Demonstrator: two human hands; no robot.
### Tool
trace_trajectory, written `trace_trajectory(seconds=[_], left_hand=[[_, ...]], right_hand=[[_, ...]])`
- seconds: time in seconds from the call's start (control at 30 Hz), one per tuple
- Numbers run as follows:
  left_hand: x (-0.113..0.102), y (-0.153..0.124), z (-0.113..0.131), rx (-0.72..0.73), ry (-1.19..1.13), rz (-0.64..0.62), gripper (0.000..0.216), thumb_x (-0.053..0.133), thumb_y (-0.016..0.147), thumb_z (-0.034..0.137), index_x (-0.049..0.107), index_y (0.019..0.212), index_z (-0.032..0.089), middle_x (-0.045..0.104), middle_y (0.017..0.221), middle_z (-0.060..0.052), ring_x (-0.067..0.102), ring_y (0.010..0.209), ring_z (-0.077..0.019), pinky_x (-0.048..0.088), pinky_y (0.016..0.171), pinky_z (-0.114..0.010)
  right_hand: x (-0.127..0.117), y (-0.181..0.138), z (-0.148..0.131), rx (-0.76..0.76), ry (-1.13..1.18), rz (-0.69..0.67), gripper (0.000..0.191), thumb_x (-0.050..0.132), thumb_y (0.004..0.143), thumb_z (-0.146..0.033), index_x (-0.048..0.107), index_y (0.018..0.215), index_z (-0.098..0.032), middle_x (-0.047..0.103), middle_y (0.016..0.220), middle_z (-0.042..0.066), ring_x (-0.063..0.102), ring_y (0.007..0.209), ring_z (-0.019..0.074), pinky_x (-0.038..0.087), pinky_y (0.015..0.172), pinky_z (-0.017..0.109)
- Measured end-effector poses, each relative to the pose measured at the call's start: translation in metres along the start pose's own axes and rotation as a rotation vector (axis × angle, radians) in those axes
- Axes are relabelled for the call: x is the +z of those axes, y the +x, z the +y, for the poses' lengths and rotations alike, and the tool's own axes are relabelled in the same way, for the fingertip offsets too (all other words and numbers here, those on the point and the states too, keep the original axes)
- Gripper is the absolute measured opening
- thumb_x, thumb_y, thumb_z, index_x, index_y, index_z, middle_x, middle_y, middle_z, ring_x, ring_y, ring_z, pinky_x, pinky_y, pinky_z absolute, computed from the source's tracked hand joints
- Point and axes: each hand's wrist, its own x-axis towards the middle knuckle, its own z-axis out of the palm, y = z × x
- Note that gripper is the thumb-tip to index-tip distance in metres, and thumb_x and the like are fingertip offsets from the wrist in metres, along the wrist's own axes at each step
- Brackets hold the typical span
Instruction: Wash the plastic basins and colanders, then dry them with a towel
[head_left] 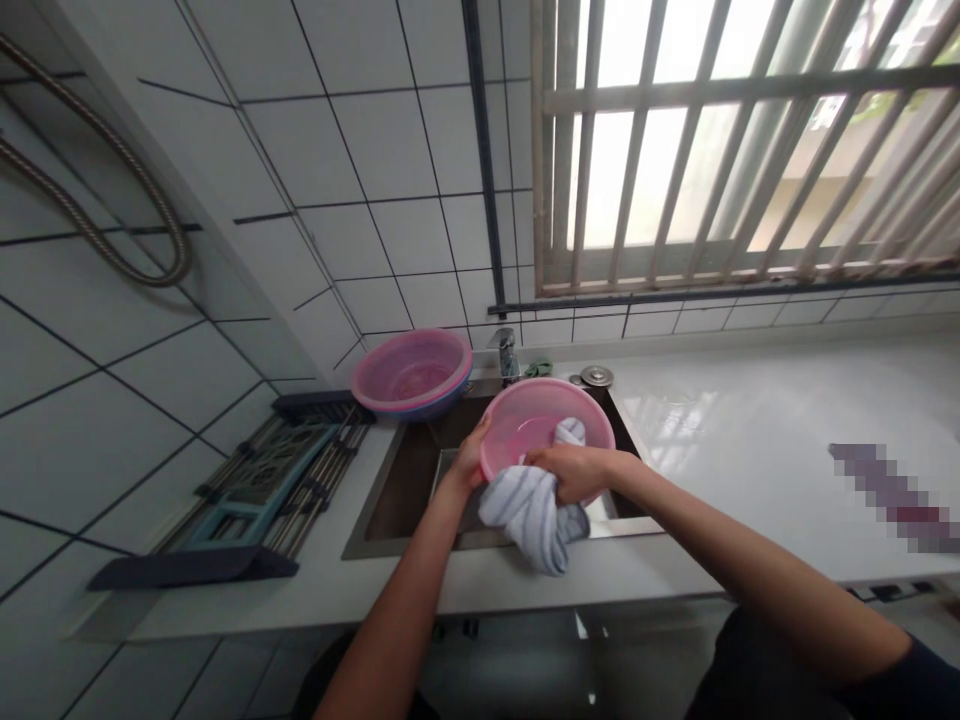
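Above one sink [390, 500], one basin [525, 405] is gripped by left hand [471, 455], one cloth [525, 510] by right hand [574, 470]; white counter [750, 430], tiled wall [390, 150] behind.

Pale pink on the wash basin [517, 412]; white with grey stripes on the cloth [526, 512] near the front edge of the counter [750, 440]. Pink on the upper basin [416, 366] at the back left corner of the sink [386, 500], blue on the lower basin [433, 408]. Grey-brown inside the sink, white across the counter. Teal and dark navy on the rack [225, 527] along the counter's left edge. White with dark gridlines on the wall tiles [360, 145].
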Motion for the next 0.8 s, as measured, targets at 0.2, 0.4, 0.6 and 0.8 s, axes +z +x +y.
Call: trace_trajectory(seconds=[0.2, 0.4, 0.6, 0.8], left_hand=[[0.006, -0.004, 0.003, -0.049, 0.063, -0.002, 0.044, 0.064, 0.100, 0.035, 0.064, 0.139, 0.016, 0.079, 0.118, -0.014, 0.076, 0.109, -0.0294, 0.055, 0.107, -0.047], [0.005, 0.000, -0.001, -0.036, 0.030, 0.020, 0.036, 0.074, 0.092, 0.032, 0.073, 0.123, 0.015, 0.079, 0.119, -0.013, 0.075, 0.110, -0.0280, 0.055, 0.106, -0.040], [0.004, -0.003, 0.000, -0.087, 0.092, -0.006, 0.036, 0.077, 0.088, 0.031, 0.075, 0.119, 0.012, 0.080, 0.108, -0.015, 0.076, 0.106, -0.0329, 0.055, 0.103, -0.046], [0.009, -0.007, 0.000, 0.030, 0.135, -0.002, 0.043, 0.080, 0.089, 0.030, 0.072, 0.128, 0.016, 0.078, 0.121, -0.014, 0.075, 0.107, -0.0288, 0.054, 0.105, -0.044]], right_hand=[[-0.050, -0.043, 0.002, 0.390, -0.366, -0.017, 0.029, 0.070, 0.074, -0.012, 0.077, 0.103, -0.014, 0.073, 0.109, 0.014, 0.069, 0.097, 0.0261, 0.050, 0.086, 0.032], [-0.056, -0.020, 0.003, 0.318, -0.624, 0.525, 0.041, 0.053, 0.095, -0.009, 0.067, 0.132, -0.018, 0.053, 0.147, 0.018, 0.049, 0.129, 0.0341, 0.042, 0.109, 0.047], [0.004, 0.019, 0.031, 0.156, -0.626, 0.272, 0.032, 0.049, 0.104, -0.018, 0.069, 0.129, -0.022, 0.060, 0.142, 0.014, 0.047, 0.135, 0.0327, 0.043, 0.107, 0.049], [0.019, 0.009, 0.028, 0.624, -0.610, 0.248, 0.031, 0.048, 0.099, -0.015, 0.072, 0.119, -0.012, 0.069, 0.124, 0.024, 0.065, 0.114, 0.0349, 0.052, 0.088, 0.045]])
